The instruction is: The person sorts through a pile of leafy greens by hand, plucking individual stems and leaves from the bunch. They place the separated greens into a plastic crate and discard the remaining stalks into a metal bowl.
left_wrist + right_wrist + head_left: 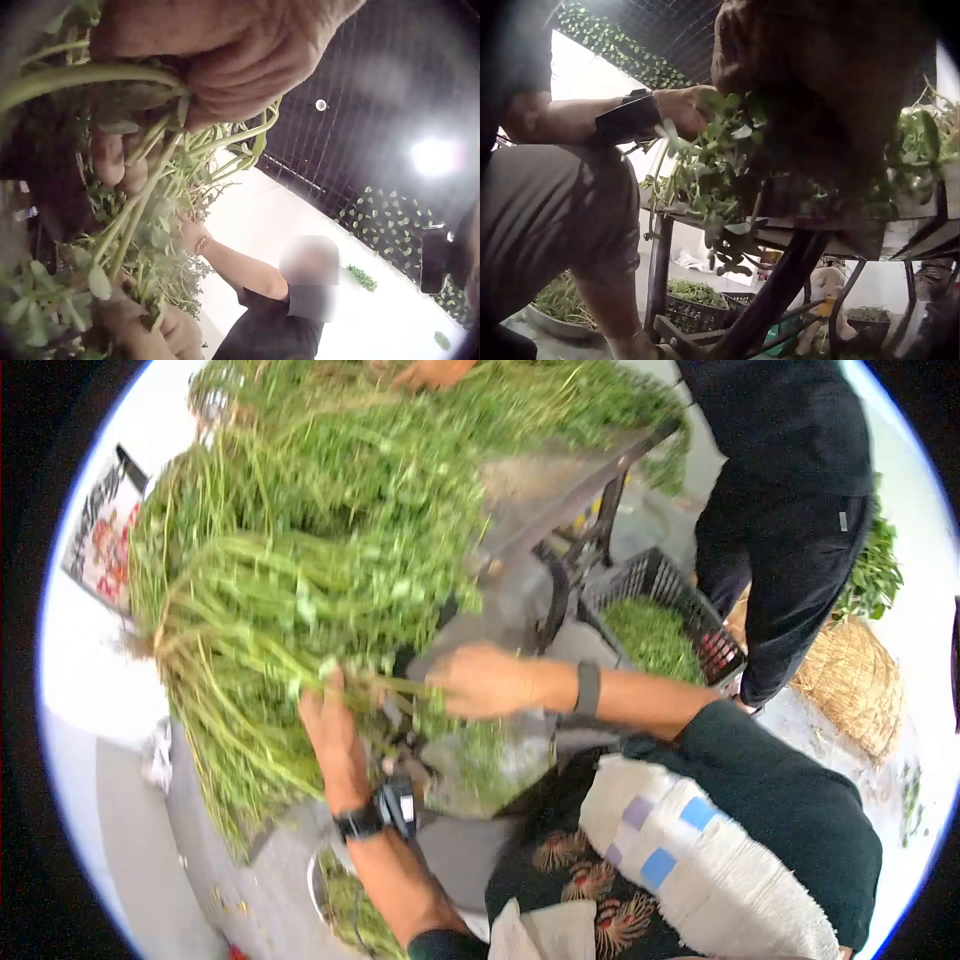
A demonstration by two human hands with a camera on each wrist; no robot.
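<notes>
Head view: crate (pixel 685 598) beside table (pixel 535 482) of greens (pixel 370 510)

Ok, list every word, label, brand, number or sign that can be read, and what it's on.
No text can be read.
Panel: dark marks like lettering, too blurred to read.
Black trousers: a small pale patch, too small to tell if it bears text.
Wrist device: a pale patch, nothing legible.

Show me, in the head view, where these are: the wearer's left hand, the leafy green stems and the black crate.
Left hand (pixel 336 738): head view, on the middle of the hand.
Leafy green stems (pixel 325 585): head view, on the heap's middle.
Black crate (pixel 672 580): head view, on its perforated wall.
</notes>
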